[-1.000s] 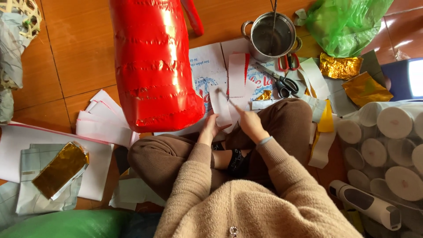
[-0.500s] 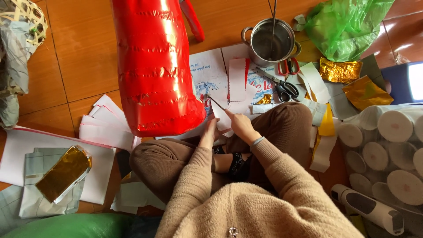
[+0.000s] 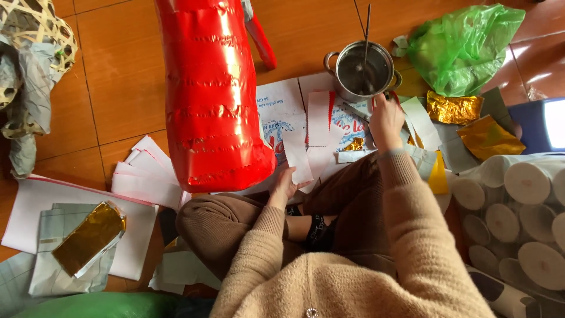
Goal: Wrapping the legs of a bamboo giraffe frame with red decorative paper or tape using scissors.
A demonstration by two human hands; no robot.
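Reaching forward, the right hand point(image 3: 385, 121) has left the narrow white paper strip point(image 3: 298, 156) and now rests, fingers curled, near the steel pot point(image 3: 360, 68); its grasp cannot be told. The left hand point(image 3: 282, 187) pinches the strip's lower end beside the glossy red cylinder point(image 3: 215, 94).

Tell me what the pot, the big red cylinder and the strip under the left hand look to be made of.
Pot: bare metal, probably steel; grey sheen, riveted side handles.
Big red cylinder: wrapped in glossy red paper or foil; bright glare streaks and wrinkled overlapping bands.
Strip under the left hand: thin matte white paper, lying flat with a scalloped edge.
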